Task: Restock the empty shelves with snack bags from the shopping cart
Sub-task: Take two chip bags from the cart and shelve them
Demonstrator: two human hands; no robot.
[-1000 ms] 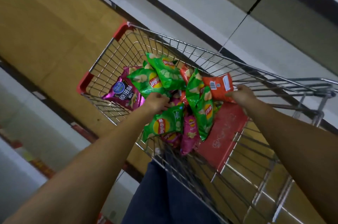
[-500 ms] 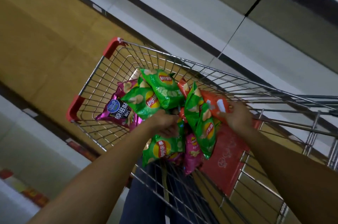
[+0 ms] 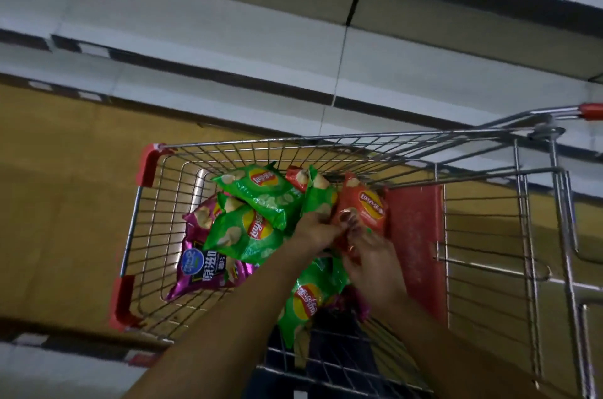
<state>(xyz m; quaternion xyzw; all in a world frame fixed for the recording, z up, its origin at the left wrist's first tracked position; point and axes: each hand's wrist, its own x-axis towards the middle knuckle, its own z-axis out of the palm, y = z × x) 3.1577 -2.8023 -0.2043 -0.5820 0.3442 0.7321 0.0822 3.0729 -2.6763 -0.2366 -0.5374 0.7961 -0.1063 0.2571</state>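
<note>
Where the snack bags lay heaped in the shopping cart [image 3: 326,139], the right hand [image 3: 372,255] pinched an orange chip bag [image 3: 365,206] by its lower edge. The left hand [image 3: 315,230], fingers curled, gripped a green chip bag [image 3: 318,199] beside it. A second before, the hands were apart; now they touched. Purple bag [image 3: 204,271] at left; red seat flap [image 3: 416,235] right; bare shelves [image 3: 195,17] behind.
</note>
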